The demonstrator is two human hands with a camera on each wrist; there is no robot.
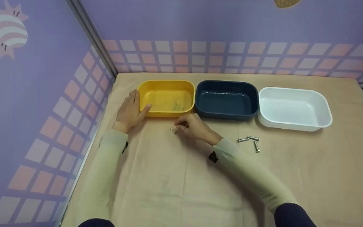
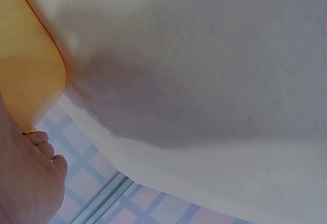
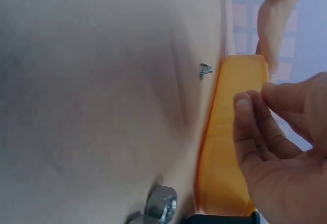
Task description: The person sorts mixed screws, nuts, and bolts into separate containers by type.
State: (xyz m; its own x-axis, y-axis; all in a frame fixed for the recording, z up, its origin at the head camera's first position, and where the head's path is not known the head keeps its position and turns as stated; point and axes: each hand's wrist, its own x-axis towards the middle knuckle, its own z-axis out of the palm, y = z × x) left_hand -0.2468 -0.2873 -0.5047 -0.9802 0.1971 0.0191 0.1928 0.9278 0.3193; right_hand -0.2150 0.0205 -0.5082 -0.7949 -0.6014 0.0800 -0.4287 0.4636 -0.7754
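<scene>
Closest to my head camera are my dark upper sleeves (image 1: pixel 293 216), running into pale forearm sleeves (image 1: pixel 104 170). My left hand (image 1: pixel 129 112) lies along the outer left end of the yellow tray (image 1: pixel 165 114), fingers fairly straight and pointing away from me, thumb resting over the near rim; it is not clenched.

My right hand (image 1: pixel 194 126) is just in front of that tray's near side, fingers curled, thumb close to the index fingertip. I cannot tell whether anything is pinched between them. Just left of those fingertips is a small screw (image 1: pixel 171 129). From above, its long axis runs roughly sideways, in line with my right fingertips; the right wrist view shows it on the cloth (image 1: pixel 162 183), apart from my fingers. It is too small to tell which end is the head.

Inside the tray, between my hands and farther off, is a cluster of small metal pieces (image 1: pixel 177 106).

To the right of my right hand lie three bolts (image 1: pixel 253 138): two roughly sideways, heads at opposite outer ends, and one lengthwise, its head toward me. Beyond my right hand, a dark blue tray (image 1: pixel 227 116) and then a white tray (image 1: pixel 291 126) continue the row rightward.
</scene>
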